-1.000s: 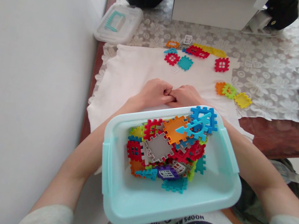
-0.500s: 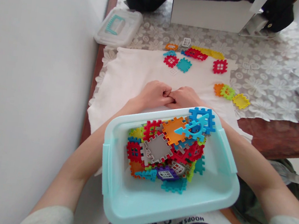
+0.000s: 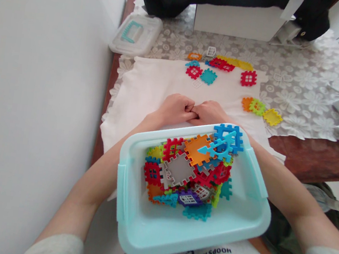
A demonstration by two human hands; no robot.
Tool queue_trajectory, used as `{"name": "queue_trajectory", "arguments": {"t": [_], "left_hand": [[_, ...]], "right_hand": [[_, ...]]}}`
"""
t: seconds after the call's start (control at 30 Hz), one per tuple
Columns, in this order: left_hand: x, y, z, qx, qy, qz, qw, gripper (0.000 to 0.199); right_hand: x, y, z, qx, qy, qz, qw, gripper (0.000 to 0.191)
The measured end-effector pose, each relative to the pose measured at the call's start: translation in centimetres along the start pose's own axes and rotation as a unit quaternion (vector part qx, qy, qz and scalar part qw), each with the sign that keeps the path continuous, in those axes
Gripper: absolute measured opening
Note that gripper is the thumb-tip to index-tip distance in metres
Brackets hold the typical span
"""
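Observation:
My left hand (image 3: 176, 106) and my right hand (image 3: 211, 112) are both curled closed on the white cloth (image 3: 149, 87), knuckles touching each other. No object shows in either one, though the insides of the fingers are hidden. Between my forearms, close to my body, a light blue plastic bin (image 3: 155, 235) sits tilted. It holds a heap of interlocking plastic building tiles, among them a grey tile (image 3: 179, 169), an orange tile (image 3: 197, 149), a purple window tile (image 3: 189, 198) and a blue arrow-shaped piece (image 3: 223, 147) on top.
Beyond my hands lie loose tiles: a teal one (image 3: 208, 76), a red window tile (image 3: 248, 78) and a yellow one (image 3: 272, 117). A clear lid with a teal handle (image 3: 136, 34) rests at the back left, near the wall (image 3: 46, 65). A white box (image 3: 233, 22) stands behind.
The view has shifted very slightly, so the table items appear a little lower. My hands stay closed together, and the bin and tiles keep their places.

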State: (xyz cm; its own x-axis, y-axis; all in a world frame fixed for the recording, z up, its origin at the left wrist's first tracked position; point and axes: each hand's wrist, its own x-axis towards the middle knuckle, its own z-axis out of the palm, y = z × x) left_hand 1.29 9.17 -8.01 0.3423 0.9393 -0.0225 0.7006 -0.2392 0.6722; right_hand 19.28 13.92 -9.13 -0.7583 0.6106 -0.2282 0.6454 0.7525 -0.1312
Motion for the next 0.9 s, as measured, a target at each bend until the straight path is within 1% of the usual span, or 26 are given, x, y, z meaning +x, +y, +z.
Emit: {"name": "queue_trajectory", "arguments": {"t": [0.37, 0.73, 0.9], "left_hand": [[0.08, -0.16, 0.13, 0.009, 0.000, -0.003, 1.000, 0.034], [0.09, -0.42, 0.33, 0.009, 0.012, 0.003, 1.000, 0.030], [0.06, -0.31, 0.25, 0.028, 0.012, 0.000, 1.000, 0.030]], "right_hand": [[-0.01, 0.04, 0.08, 0.007, 0.002, 0.005, 1.000, 0.037], [0.16, -0.11, -0.02, -0.010, 0.000, -0.001, 1.000, 0.039], [0.13, -0.20, -0.16, -0.019, -0.013, 0.003, 1.000, 0.041]]}}
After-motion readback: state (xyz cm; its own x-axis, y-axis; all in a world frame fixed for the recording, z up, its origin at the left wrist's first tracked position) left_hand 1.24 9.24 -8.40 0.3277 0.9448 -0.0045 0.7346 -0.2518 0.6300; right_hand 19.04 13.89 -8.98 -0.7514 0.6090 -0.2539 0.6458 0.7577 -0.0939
